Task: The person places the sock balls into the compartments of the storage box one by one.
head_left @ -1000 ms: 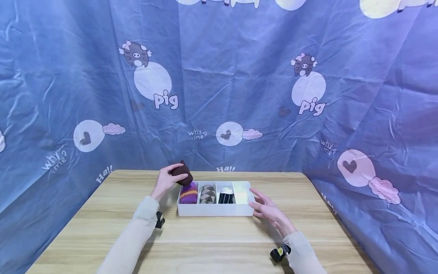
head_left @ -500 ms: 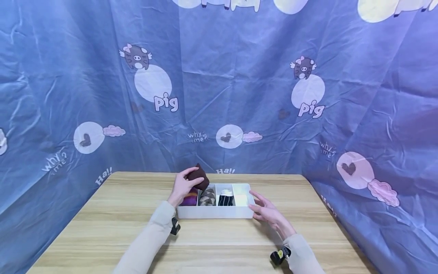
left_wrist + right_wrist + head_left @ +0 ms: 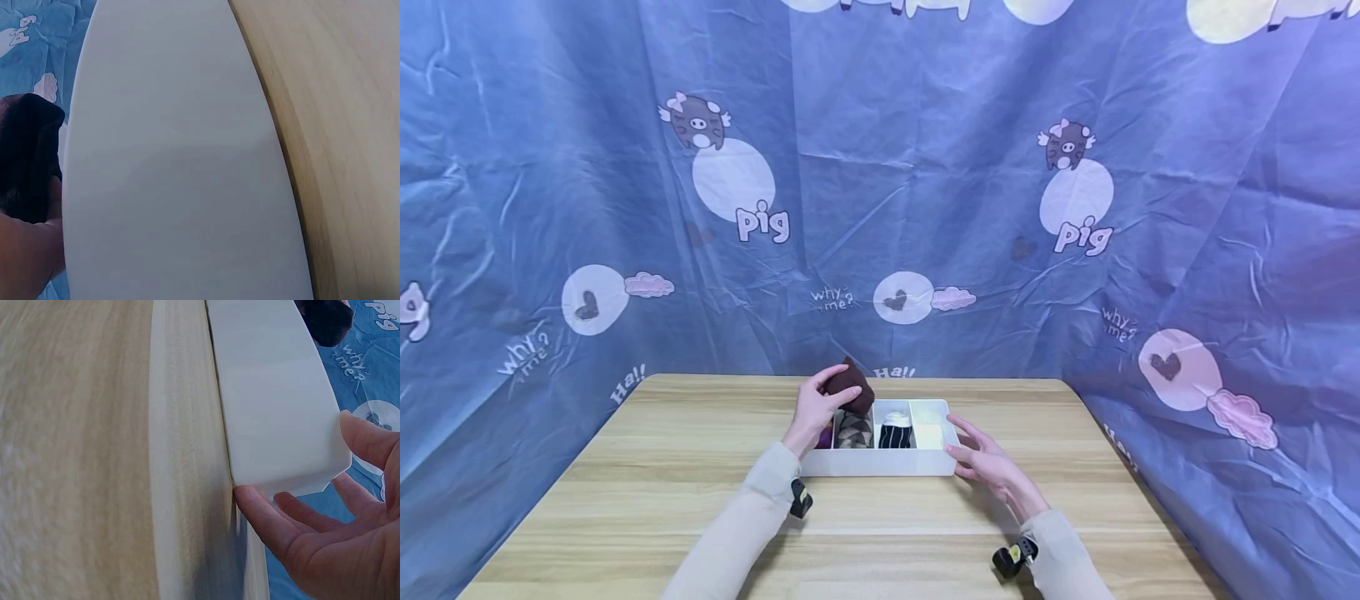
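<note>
My left hand (image 3: 816,408) pinches a dark brown rolled-up sock (image 3: 854,386) between thumb and fingers, over the second compartment of a white divided box (image 3: 880,463). Beneath it in that compartment is a grey-and-brown diamond-patterned rolled sock (image 3: 854,433). A purple rolled sock (image 3: 826,438) in the left compartment is mostly hidden by the hand. The third compartment holds a black sock with white stripes and a white top (image 3: 895,434). At the box's right end, my right hand (image 3: 990,460) rests its spread fingers and thumb against the wall and rim.
The box stands on a light wooden table (image 3: 880,533), towards its far edge. A blue printed curtain (image 3: 880,192) hangs behind the table and along both sides. The rightmost compartment (image 3: 931,435) shows a bare pale floor. Each wrist carries a small black camera (image 3: 801,498).
My left hand has carried the brown sock rightwards, from above the left compartment to above the second one. My right hand has stayed at the box's right end.
</note>
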A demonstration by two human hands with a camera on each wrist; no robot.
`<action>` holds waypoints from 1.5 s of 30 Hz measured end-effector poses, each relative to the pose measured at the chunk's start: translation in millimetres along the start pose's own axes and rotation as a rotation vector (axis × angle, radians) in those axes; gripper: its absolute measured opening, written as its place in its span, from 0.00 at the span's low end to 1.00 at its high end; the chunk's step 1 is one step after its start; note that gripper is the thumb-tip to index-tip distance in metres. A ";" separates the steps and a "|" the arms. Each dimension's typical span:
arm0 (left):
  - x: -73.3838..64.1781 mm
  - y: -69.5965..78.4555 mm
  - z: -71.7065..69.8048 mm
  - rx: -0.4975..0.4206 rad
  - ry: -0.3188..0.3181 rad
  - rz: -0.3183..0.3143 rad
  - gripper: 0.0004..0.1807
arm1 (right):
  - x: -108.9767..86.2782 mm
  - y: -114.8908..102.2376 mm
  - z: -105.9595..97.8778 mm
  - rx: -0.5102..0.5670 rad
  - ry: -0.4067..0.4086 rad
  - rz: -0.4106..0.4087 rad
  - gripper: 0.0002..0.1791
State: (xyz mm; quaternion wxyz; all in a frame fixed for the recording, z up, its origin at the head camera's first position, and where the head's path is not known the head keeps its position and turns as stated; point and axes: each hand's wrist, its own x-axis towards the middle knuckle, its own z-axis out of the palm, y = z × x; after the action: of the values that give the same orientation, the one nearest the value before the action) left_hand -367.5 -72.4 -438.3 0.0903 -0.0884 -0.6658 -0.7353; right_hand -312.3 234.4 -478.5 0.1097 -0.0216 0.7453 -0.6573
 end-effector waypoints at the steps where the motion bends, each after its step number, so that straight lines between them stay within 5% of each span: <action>1: -2.9 4.0 2.0 0.001 -0.011 -0.006 0.29 | 0.2 -0.1 -0.2 0.001 -0.004 -0.002 0.38; 7: -16.5 19.1 14.7 0.005 -0.070 -0.021 0.28 | 0.5 -0.1 -1.1 0.008 -0.014 -0.003 0.39; 22: -16.5 6.3 39.4 -0.004 -0.199 0.005 0.33 | -1.7 0.2 0.3 0.004 -0.019 -0.011 0.39; 28: -6.6 -17.3 51.3 0.006 -0.181 0.034 0.32 | -1.4 1.1 0.7 0.007 0.002 -0.010 0.38; 38: -5.7 -20.7 72.1 0.096 -0.136 0.098 0.30 | -0.4 0.8 0.1 0.012 -0.021 -0.010 0.39; 45: -12.6 -19.3 89.5 0.357 -0.077 0.166 0.28 | -2.2 -1.3 2.3 0.014 -0.011 -0.009 0.39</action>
State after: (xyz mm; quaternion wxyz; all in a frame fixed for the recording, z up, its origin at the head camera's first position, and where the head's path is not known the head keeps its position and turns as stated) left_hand -359.3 18.7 -451.3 0.1396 -0.1536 -0.7789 -0.5918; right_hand -309.8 232.3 -477.2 0.1112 -0.0278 0.7398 -0.6630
